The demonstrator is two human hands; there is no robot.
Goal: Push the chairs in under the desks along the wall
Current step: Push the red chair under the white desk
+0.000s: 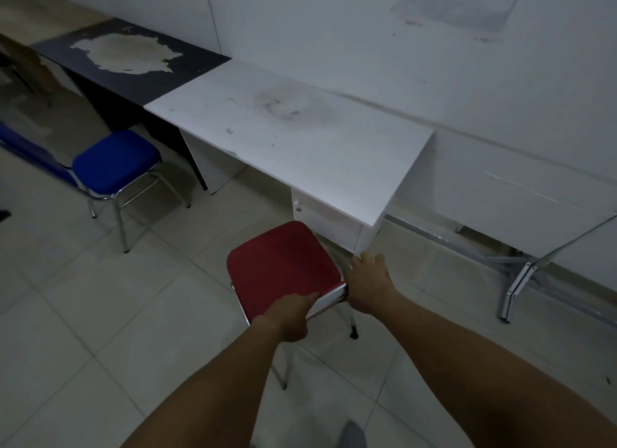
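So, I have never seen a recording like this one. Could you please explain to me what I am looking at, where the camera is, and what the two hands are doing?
There is no machine here. A person wears one wide-angle camera on the head, looking forward and down, so you see their own bare arms from above.

The left hand and the right hand both grip the metal rim at the near edge of a red chair. It stands in front of a white desk by the wall, not yet pushed under it.

To the left is a dark desk with a worn top, and a blue chair stands out in front of it. Both desk tops look bare. Folded metal legs lie on the tiled floor at the right.
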